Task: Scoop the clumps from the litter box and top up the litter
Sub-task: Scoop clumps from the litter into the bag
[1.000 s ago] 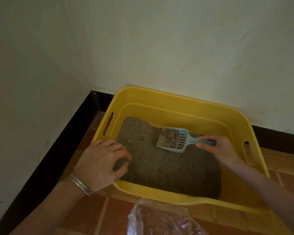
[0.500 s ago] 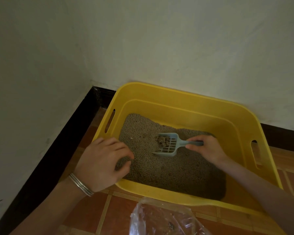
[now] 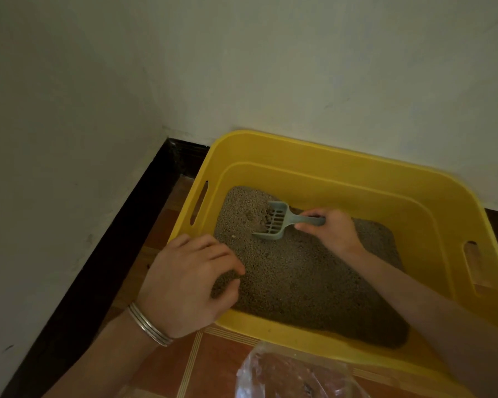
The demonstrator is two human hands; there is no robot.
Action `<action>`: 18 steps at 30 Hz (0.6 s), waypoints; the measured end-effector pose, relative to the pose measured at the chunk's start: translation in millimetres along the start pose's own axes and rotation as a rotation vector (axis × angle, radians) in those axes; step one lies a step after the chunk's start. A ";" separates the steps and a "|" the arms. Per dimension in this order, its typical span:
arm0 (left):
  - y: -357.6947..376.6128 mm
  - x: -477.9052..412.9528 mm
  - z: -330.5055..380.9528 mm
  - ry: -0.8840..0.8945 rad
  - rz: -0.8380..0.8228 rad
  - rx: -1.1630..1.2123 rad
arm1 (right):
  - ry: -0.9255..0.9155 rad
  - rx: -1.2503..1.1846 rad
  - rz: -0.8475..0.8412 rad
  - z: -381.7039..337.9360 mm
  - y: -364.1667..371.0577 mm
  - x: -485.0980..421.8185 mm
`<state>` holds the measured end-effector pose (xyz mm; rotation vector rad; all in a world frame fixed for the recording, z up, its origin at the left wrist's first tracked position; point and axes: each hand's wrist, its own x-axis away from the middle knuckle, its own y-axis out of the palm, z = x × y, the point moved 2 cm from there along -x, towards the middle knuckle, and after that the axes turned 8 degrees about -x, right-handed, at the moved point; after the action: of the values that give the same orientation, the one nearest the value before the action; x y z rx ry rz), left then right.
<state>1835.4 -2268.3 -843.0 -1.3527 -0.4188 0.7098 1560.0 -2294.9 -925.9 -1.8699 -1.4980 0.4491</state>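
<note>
Now your scoop [image 3: 273,221] is down in the far-left part of the yellow litter box [image 3: 314,147], which sits on the tiled floor against the wall. It is pale blue-grey plastic with a slotted blade and a slim handle. Brownish clumps [image 3: 260,218] lie at its mouth, where the blade bites into the grey, grainy litter [image 3: 314,277].

Your right hand [image 3: 332,228] holds the handle, fingers curled round it and pressed close together, thumb on the near side. Your left hand [image 3: 184,282], with thin metal bangles [image 3: 148,326] at the wrist, sits over the box's near-left corner. Its fingers are bent and slightly spread over the rim, tips just above the litter, thumb tucked beneath them.

The scoop's long axis runs left to right along the box. Its handle points right into your palm, and its open mouth faces left, tipped down into the litter. A clear plastic bag [image 3: 293,374] lies on the floor just in front of the box.
</note>
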 end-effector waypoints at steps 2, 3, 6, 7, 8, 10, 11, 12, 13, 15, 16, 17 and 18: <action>0.1 -0.4 -0.4 -0.003 -0.002 0.002 | -0.029 0.074 0.023 -1.9 -1.3 -4.3; 0.1 -0.7 -0.4 -0.004 -0.003 0.002 | -0.039 0.124 0.020 -3.4 -2.7 -5.4; -0.1 -0.8 0.2 0.000 -0.007 0.003 | -0.102 0.353 -0.028 -8.6 -3.5 -4.0; -0.5 -0.8 0.3 0.000 -0.007 0.004 | -0.129 0.414 -0.026 -9.8 -2.3 -2.9; -0.9 -0.8 0.3 -0.001 -0.007 0.003 | -0.141 0.432 -0.013 -10.8 -1.1 -1.2; -1.4 -0.7 0.2 -0.006 -0.007 0.004 | -0.133 0.358 0.018 -8.9 2.1 2.3; -1.6 -0.6 0.1 -0.008 -0.005 0.005 | -0.128 0.299 0.029 -6.3 3.9 3.9; -1.7 -0.5 0.2 -0.008 -0.002 0.006 | -0.122 0.246 0.031 -3.7 5.1 5.5; -1.7 -0.5 0.4 -0.008 0.002 0.007 | -0.117 0.202 0.027 -1.4 5.3 7.3; -1.4 -0.4 0.1 -0.007 0.009 0.009 | -0.115 0.129 0.010 0.4 3.2 11.6; -1.2 -0.3 -0.3 -0.006 0.010 0.009 | -0.112 0.092 0.005 0.5 1.1 13.9; -0.9 -0.4 -0.5 -0.006 0.010 0.008 | -0.109 0.056 0.006 -0.1 -1.9 15.9; -0.9 -0.4 -0.7 -0.006 0.011 0.003 | -0.105 0.029 0.009 -1.3 -5.5 17.7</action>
<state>1835.8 -2269.2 -842.2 -1.3509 -0.4150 0.7242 1561.7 -2277.9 -918.6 -1.8567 -1.5436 0.5778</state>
